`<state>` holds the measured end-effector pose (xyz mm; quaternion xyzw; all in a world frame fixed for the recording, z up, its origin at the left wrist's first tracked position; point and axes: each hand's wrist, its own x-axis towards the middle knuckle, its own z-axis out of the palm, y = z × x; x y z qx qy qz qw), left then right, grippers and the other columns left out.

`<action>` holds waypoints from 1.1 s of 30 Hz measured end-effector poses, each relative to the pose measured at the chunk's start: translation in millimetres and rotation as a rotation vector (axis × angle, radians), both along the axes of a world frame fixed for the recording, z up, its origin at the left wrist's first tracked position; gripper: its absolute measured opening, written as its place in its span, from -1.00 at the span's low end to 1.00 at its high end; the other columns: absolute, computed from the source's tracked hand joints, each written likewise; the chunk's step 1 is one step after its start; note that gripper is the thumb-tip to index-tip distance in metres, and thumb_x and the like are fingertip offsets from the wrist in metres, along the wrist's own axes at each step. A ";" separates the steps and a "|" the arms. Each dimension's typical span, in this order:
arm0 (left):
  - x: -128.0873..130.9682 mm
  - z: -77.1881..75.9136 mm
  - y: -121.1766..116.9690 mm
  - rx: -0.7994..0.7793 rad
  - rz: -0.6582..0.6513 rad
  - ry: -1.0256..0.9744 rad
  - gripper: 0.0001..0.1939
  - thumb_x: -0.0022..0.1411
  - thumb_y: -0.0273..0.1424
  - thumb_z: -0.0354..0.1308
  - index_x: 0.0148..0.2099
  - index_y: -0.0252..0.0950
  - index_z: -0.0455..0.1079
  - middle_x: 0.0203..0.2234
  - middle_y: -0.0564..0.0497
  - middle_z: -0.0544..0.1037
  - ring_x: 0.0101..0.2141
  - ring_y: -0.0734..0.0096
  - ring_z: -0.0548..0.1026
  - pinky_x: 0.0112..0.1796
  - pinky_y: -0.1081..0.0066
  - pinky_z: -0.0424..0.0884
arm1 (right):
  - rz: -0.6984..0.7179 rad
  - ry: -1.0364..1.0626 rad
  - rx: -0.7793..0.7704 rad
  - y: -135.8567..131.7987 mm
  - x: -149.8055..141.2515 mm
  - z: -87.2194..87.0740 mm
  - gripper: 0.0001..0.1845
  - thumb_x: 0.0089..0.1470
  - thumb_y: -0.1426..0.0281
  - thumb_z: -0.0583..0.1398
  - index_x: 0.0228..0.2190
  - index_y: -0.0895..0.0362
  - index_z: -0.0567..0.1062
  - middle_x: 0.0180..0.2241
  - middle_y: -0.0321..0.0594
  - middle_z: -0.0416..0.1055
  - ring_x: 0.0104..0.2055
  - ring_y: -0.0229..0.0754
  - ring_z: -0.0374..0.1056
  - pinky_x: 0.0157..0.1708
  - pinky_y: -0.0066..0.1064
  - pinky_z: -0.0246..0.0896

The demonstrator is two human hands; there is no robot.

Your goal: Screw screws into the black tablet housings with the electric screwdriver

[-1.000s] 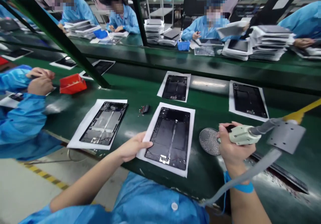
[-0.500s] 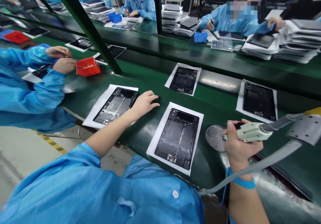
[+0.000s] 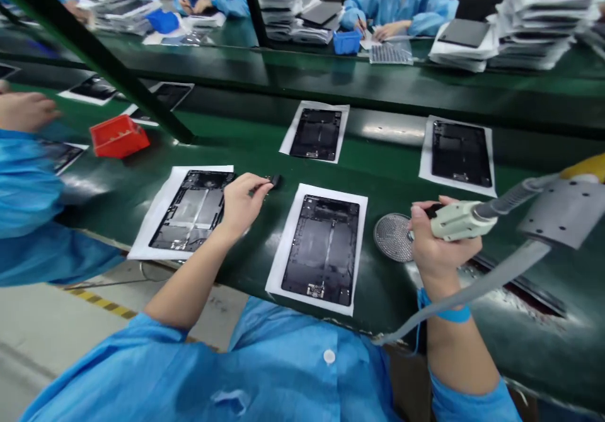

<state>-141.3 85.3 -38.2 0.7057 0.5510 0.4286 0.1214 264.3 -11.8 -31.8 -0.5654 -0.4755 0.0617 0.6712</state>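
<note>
My left hand [image 3: 243, 203] is pinched closed at the edge of a small black block [image 3: 276, 181] on the bench; whether the fingertips hold the block or some tiny part beside it, I cannot make out. My right hand [image 3: 439, 252] grips a pale green electric screwdriver [image 3: 460, 220] with a grey cable. Its tip points at a round metal dish with a dimpled surface [image 3: 393, 238]. Between my hands lies an opened tablet housing [image 3: 326, 252] on white paper, its inside facing up. Another opened tablet housing [image 3: 189, 211] lies left of it, partly behind my left forearm.
Further tablet housings lie on paper at the back, one in the middle [image 3: 316, 133] and one at right [image 3: 460, 152]. A red bin [image 3: 119, 136] stands near a co-worker's hand [image 3: 26, 110]. A green post [image 3: 161, 110] rises at left. A grey hose [image 3: 477, 290] crosses my right wrist.
My left hand has gone from spread fingers over the black block to a pinch at its left edge. The view has shifted; my right hand still holds the screwdriver beside the dish.
</note>
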 end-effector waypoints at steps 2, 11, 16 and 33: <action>25.9 17.6 -2.5 -0.168 -0.072 -0.188 -0.79 0.42 -0.20 0.45 -0.12 -0.24 0.77 -0.34 -0.06 0.77 -0.35 0.29 0.70 -0.20 0.29 0.68 | 0.007 0.007 0.023 4.2 0.4 -2.6 -0.54 0.24 0.06 0.51 -0.03 0.07 0.58 -0.27 -0.21 0.69 -0.47 -0.12 0.58 -0.24 -0.08 0.76; 180.4 -3.7 30.4 -0.401 -0.576 0.060 -0.83 0.40 -0.40 0.48 -0.31 -0.23 0.72 -0.25 -0.05 0.81 -0.18 0.20 0.74 -0.04 0.21 0.62 | 0.073 0.047 0.046 9.0 0.4 -2.1 -0.57 0.23 0.15 0.48 0.02 0.05 0.56 -0.30 -0.26 0.69 -0.41 -0.11 0.65 -0.29 -0.17 0.77; 188.3 -40.0 32.6 -0.238 -0.519 0.235 -0.79 0.52 -0.44 0.41 -0.26 -0.24 0.71 -0.22 -0.09 0.76 -0.12 0.15 0.66 0.08 0.08 0.56 | 0.057 0.071 0.013 6.1 -2.1 1.6 -0.59 0.23 0.17 0.47 0.00 0.04 0.56 -0.29 -0.25 0.69 -0.40 -0.10 0.65 -0.24 -0.09 0.79; 184.2 -48.0 26.6 -0.147 -0.594 0.203 -0.80 0.61 -0.33 0.34 -0.13 -0.21 0.73 -0.19 -0.10 0.66 -0.09 0.08 0.51 -0.01 0.06 0.49 | -0.051 0.086 -0.024 17.7 -0.4 -4.5 -0.50 0.33 -0.02 0.39 0.07 -0.02 0.40 -0.21 -0.33 0.64 -0.59 -0.33 0.33 -0.52 -0.29 0.43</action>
